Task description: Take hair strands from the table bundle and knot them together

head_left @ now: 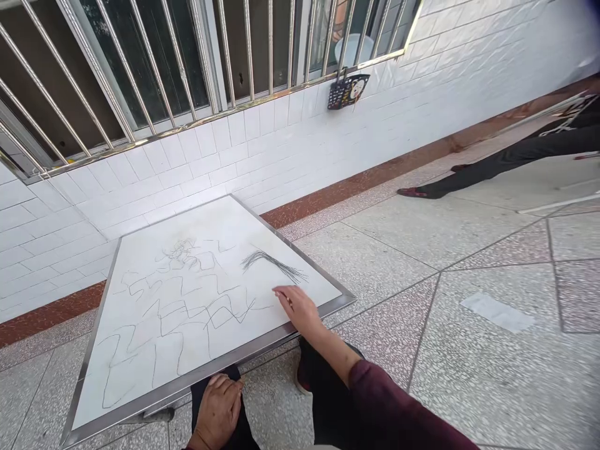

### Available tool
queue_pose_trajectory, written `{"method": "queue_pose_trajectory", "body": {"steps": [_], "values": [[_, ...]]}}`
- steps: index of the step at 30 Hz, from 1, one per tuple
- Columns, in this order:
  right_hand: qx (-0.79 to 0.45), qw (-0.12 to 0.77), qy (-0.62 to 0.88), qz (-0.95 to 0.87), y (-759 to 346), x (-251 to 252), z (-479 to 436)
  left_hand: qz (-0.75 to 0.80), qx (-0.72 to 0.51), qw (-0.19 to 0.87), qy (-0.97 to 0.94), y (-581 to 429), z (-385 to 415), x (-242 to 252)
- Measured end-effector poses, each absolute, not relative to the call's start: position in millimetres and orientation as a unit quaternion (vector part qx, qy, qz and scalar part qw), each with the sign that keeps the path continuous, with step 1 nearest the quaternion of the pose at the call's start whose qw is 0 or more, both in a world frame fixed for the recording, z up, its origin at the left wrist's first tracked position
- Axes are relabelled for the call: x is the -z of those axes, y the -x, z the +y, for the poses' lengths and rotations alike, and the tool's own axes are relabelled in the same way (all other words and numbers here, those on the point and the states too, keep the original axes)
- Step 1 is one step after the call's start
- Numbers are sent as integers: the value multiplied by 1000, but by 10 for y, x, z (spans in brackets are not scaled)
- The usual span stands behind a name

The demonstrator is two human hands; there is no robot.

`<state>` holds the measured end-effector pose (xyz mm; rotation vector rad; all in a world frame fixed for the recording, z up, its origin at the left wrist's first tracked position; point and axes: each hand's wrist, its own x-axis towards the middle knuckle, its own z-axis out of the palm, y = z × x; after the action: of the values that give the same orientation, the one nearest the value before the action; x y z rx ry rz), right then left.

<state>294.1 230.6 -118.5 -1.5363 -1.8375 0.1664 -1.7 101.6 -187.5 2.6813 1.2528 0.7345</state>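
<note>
Terrazzo floor (pixel 469 262), white-tiled wall (pixel 164 169): fine black strands (pixel 274 265) lying on a steel-edged table (pixel 210 370)

Strands are gathering in a tapering bunch near the table's far edge, with thin wavy lines spreading leftward; the right hand (pixel 297 309) is resting open beside the bunch; the left hand (pixel 218 409) is draping loosely over a black trouser leg (pixel 241 425) below the near edge, gripping nothing; the strands are looking light, limp and easily scattered, best pinched gently at the bunch's densest part.
</note>
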Motion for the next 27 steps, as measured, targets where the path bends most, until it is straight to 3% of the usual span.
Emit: {"method": "queue_pose_trajectory", "body": {"steps": [8, 27], "values": [[17, 245, 685, -686, -3119, 1104, 3378, 395, -264, 31, -879, 85, 1051, 1990], [76, 189, 707, -678, -3148, 1309, 3412, 398, -270, 28, -876, 97, 1048, 1894]]}}
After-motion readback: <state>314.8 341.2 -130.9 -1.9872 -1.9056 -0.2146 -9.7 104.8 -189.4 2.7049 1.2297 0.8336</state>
